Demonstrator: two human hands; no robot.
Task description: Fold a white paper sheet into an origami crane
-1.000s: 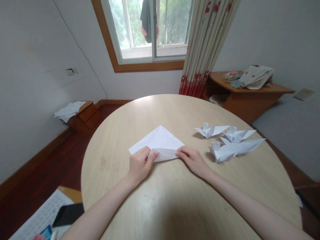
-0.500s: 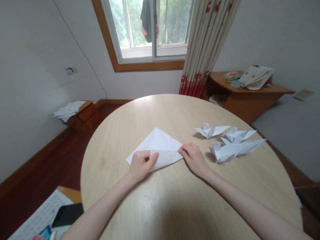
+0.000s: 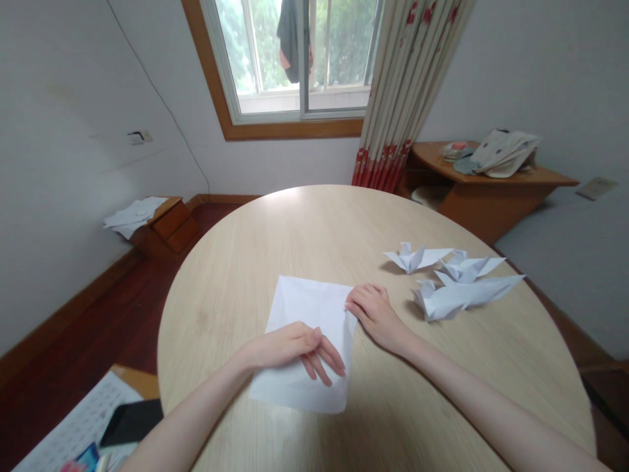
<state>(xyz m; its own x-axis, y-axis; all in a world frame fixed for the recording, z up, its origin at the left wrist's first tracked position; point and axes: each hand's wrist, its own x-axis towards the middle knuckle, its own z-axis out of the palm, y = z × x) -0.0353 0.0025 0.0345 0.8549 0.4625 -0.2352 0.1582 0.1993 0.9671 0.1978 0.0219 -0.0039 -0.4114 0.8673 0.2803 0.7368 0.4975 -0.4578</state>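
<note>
A white sheet of paper [image 3: 314, 301], roughly square with faint creases, lies unfolded before me on the round wooden table [image 3: 236, 262]. Over its lower half is my left hand [image 3: 304, 351], palm turned partly sideways and fingers stretched apart, holding nothing. My right hand [image 3: 374, 313] pinches the sheet at its upper right edge, fingers curled. To the right of that hand stand three folded paper birds [image 3: 410, 257], close together, their wings and tails sticking out.
A dark phone [image 3: 132, 423] and a printed sheet [image 3: 81, 419] lie on a surface at lower left. A wooden shelf unit [image 3: 496, 203] with a cloth bag [image 3: 506, 151] stands at the right wall. Papers [image 3: 135, 215] top a small cabinet at left.
The paper has gone from a folded triangular shape to an opened square extending nearer me. My left hand has let go of the fold and moved right and down, fingers spreading.
</note>
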